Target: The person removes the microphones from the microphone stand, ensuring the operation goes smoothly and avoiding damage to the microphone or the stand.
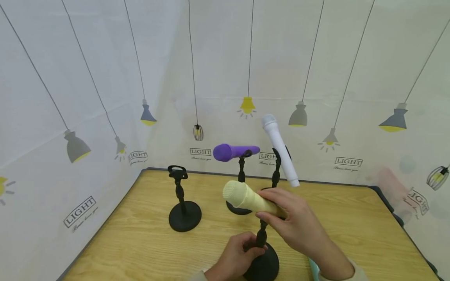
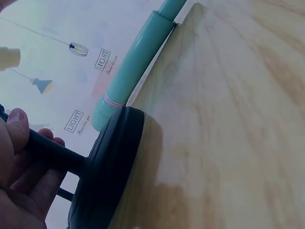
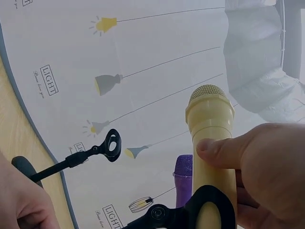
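My right hand [image 1: 299,220] grips the body of a pale yellow microphone [image 1: 242,196], its head pointing left and away. In the right wrist view the black clip [image 3: 217,193] of a desk stand overlaps the lower part of the microphone body. That stand's round base [image 1: 265,265] is on the table. Low on its post, my left hand [image 1: 233,255] curls thumb and fingers round the black rod [image 2: 57,152] just above the base.
Behind, a purple microphone [image 1: 233,152] and a white microphone [image 1: 281,146] sit on black stands. Another black stand [image 1: 185,216], its clip bare, is at left. A teal microphone [image 2: 138,62] lies beside the held stand. Printed walls [image 1: 225,78] border the wooden table [image 1: 140,242].
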A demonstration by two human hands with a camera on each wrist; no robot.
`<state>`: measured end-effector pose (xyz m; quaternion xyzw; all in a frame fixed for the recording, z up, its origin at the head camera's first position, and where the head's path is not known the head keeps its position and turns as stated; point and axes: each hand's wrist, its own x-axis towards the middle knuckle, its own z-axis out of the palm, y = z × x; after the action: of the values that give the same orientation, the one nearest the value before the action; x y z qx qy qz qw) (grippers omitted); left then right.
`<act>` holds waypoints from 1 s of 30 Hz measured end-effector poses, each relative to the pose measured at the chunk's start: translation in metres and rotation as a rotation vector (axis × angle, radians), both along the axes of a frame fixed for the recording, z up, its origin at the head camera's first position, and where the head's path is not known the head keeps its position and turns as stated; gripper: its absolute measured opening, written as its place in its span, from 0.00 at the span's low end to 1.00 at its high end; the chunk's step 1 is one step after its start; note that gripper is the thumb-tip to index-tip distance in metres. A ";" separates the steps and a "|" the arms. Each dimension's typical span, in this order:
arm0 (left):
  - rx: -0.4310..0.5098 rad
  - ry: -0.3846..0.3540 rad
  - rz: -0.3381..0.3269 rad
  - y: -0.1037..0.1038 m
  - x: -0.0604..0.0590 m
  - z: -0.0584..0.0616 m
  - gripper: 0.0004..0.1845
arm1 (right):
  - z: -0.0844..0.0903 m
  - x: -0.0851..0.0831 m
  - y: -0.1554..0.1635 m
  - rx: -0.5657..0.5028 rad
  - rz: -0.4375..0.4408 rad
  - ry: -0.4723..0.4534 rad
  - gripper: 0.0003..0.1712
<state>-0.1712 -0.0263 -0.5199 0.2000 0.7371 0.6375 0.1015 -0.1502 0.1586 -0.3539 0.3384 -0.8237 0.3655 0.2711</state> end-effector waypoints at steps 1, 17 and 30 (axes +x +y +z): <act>0.003 -0.005 -0.001 0.001 0.000 0.000 0.03 | 0.000 0.000 0.000 -0.002 0.000 0.002 0.25; 0.021 0.004 -0.001 0.002 -0.001 0.003 0.02 | 0.011 -0.004 -0.008 -0.007 0.063 0.021 0.26; 0.027 0.041 -0.028 0.000 -0.003 -0.001 0.02 | 0.028 -0.011 -0.025 -0.021 0.130 -0.001 0.24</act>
<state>-0.1738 -0.0262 -0.5208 0.2248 0.7276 0.6415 0.0927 -0.1613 0.1332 -0.3263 0.3881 -0.7961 0.3913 0.2498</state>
